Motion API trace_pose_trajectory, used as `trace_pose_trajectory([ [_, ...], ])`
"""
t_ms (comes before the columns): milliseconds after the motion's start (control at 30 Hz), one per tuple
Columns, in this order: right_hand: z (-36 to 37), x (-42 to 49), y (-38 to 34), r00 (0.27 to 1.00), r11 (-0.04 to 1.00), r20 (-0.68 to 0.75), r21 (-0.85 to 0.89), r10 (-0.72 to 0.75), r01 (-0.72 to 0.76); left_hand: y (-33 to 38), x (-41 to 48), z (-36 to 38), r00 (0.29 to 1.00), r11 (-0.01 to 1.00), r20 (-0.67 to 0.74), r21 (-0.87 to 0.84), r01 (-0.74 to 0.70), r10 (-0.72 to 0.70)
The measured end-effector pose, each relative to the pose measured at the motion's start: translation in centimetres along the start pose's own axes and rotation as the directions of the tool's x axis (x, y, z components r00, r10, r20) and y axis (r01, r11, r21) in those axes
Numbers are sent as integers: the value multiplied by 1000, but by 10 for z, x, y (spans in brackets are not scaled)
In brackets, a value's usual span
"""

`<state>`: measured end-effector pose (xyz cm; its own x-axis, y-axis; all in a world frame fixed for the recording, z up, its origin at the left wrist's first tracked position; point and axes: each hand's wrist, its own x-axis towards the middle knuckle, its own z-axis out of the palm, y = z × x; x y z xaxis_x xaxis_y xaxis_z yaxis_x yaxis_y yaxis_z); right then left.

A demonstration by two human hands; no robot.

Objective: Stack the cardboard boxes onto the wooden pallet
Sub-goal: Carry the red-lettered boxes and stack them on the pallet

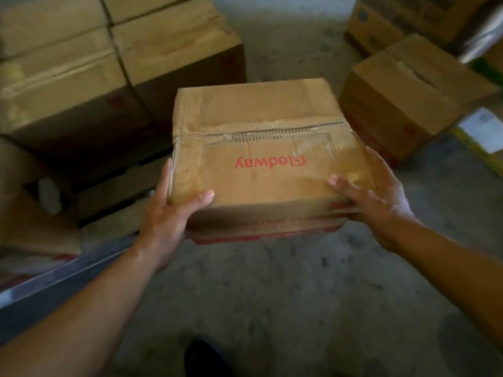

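Cardboard box [261, 159]: one, taped; left grip [168, 213], right grip [375, 197] both clasping it.

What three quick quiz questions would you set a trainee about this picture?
1. True or false: the box rests on the floor.
2. How many hands grip the box? A none, B one, C two.
3. Fill in: the red word printed on the box top reads ____.

Key
1. False: it is held up above the floor.
2. C: the left hand and the right hand grip its near corners, thumbs on top.
3. Glodway, upside down from this view.
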<state>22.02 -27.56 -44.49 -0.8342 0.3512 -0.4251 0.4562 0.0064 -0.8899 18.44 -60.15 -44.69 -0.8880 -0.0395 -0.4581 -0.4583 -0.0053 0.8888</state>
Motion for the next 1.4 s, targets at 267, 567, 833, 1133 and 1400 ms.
trace_pose_trajectory([
  [267, 149, 12, -30, 979, 997, 197, -38, -53, 61, -1, 0, -130, 992, 981, -128, -192, -8, -17],
  [567, 305, 13, -20, 932, 975, 337, -124, -131, 182, -6, 13, -272, 956, 979, -291, -204, -20, -41],
  [833, 372, 18, -1, 936, 969, 319, -142, -148, 201, -23, 49, -323, 907, 989, -417, -151, -2, -62],
  [1133, 387, 24, 15, 948, 937, 272, -255, -166, 237, -43, 65, -308, 705, 926, -701, 328, 188, 105],
  [1400, 396, 34, 9, 947, 921, 272, -296, -171, 252, -41, 73, -302, 618, 906, -772, 357, 227, 149],
])
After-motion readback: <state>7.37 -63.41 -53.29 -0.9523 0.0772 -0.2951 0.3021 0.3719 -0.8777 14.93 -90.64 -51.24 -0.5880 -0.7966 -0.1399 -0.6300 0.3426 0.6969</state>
